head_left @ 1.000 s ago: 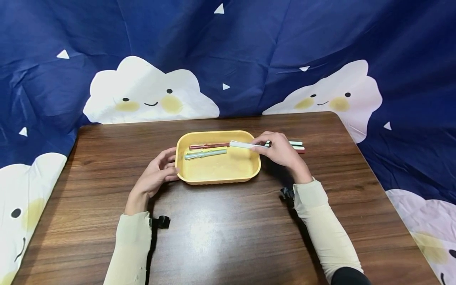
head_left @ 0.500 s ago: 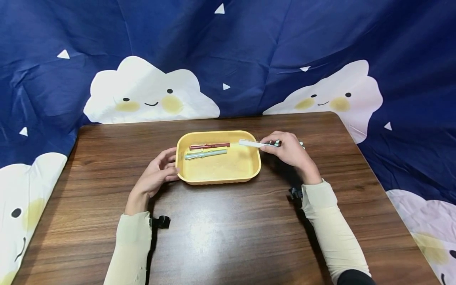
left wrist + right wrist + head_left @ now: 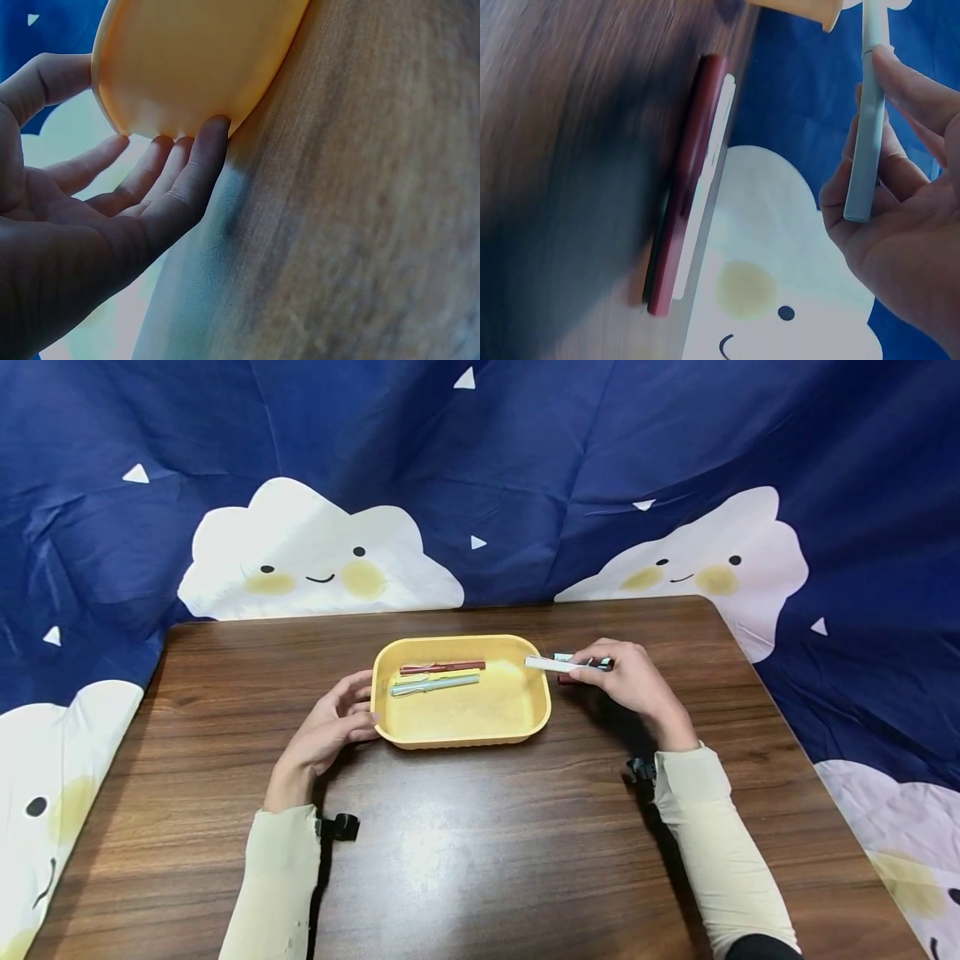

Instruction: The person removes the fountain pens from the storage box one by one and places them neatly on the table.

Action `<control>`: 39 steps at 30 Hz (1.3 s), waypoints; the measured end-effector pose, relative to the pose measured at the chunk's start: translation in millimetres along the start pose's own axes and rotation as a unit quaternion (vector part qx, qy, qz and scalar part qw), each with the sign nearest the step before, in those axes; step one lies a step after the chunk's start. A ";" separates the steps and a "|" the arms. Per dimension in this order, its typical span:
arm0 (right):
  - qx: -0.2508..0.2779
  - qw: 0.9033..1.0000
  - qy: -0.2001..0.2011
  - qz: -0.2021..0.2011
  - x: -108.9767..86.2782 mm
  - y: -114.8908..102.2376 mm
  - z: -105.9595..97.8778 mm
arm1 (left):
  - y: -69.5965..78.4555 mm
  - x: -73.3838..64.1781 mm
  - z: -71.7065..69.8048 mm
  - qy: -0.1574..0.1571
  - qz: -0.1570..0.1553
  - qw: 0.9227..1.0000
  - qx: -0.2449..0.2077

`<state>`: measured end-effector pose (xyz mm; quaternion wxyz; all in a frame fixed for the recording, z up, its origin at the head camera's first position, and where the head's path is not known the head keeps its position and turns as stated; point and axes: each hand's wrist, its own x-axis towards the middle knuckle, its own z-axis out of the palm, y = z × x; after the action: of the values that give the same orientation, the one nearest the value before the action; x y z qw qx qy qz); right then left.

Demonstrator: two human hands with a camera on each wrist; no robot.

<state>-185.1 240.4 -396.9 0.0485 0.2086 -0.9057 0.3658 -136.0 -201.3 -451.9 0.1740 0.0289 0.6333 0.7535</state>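
Observation:
A yellow tray [image 3: 465, 742] stands on the table, holding a dark red pen [image 3: 457, 667], a yellow pen [image 3: 427, 678] and a light blue pen [image 3: 442, 684]. My left hand [image 3: 333, 718] holds the tray's left end, its fingertips [image 3: 214, 131] against the wall and rim. With thumb and fingers, my right hand [image 3: 633, 677] pinches a whitish pen [image 3: 549, 664] just off the tray's right rim. The pen is raised above the table in the right wrist view. Beneath that hand lie another dark red pen [image 3: 686, 187] and a white pen [image 3: 711, 172], mostly hidden in the head view.
The brown wooden table [image 3: 480, 843] extends around the tray on every side. Behind it hangs a dark blue cloth [image 3: 510, 460] with white clouds [image 3: 315, 560]. A black strap mount [image 3: 341, 827] sits at the left wrist.
My right hand has drawn to the right with the whitish pen, from over the tray to its right rim, above the pens on the table. My left hand and the tray stay put.

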 end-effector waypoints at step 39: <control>-0.075 0.995 -0.046 0.055 -23.4 57.9 -6.5 | -1.6 -0.2 -0.1 0.003 -0.004 1.000 -0.001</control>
<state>-188.2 290.3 -435.0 0.0023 0.1706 -0.9421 0.2888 -135.6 -201.2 -453.5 0.1749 0.0235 0.6331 0.7537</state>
